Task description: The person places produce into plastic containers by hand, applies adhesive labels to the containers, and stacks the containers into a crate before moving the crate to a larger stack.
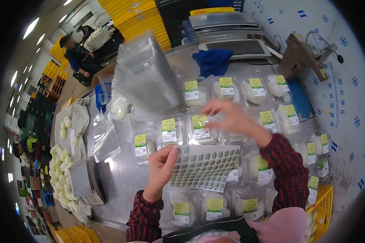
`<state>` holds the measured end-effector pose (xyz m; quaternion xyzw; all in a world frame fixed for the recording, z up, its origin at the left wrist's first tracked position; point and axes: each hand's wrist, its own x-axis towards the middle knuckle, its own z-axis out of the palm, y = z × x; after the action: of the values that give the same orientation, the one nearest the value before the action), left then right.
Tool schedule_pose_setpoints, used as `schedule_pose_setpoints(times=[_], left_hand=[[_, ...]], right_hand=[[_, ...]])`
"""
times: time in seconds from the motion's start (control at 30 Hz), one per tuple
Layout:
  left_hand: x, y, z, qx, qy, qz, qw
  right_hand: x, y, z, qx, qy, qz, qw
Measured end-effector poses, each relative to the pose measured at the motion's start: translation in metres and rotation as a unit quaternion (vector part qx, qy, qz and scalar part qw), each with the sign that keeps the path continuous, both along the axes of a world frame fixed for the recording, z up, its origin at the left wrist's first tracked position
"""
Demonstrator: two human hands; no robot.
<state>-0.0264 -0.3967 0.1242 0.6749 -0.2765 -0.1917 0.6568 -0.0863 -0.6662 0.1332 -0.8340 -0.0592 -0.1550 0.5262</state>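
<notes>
My left hand [164, 164] pinches the upper left corner of a sheet of small green stickers [203, 167], which spreads to the right above the packs. My right hand [228, 117] is blurred, its fingers apart, over the labelled clear plastic clamshell packs; whether a small sticker is on a fingertip cannot be told. Beneath it lies a clamshell pack with a green and white label [200, 127]. Another labelled pack [169, 130] is to its left. Several more stand in rows around the sheet, such as a pack near my body [214, 208]. Their pale contents look wrapped in netting.
A tall stack of empty clear clamshells [146, 76] stands at the back left. Behind are a blue cloth [213, 60] and a wrapping machine [231, 39]. On the left are a digital scale [85, 182] and a heap of peeled onions [60, 167]. Other people are farther off.
</notes>
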Motion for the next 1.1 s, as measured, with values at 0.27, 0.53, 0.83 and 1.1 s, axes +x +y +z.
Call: schedule_pose_setpoints(times=[0.27,0.53,0.83,1.1], left_hand=[[-0.028,-0.040,0.007,0.060,-0.025,0.000,0.998],[-0.023,-0.036,-0.013,0.080,0.005,0.046,0.996],[-0.039,-0.019,-0.025,0.022,0.128,0.142,0.981],[-0.054,-0.043,-0.008,-0.018,0.157,0.111,0.981]], right_hand=[[-0.054,0.057,0.000,-0.130,-0.192,-0.087,0.969],[-0.082,-0.094,-0.017,0.138,0.011,-0.138,0.981],[-0.131,-0.394,-0.103,-0.188,0.197,-0.476,0.836],[-0.107,-0.397,-0.149,-0.233,0.163,-0.511,0.811]])
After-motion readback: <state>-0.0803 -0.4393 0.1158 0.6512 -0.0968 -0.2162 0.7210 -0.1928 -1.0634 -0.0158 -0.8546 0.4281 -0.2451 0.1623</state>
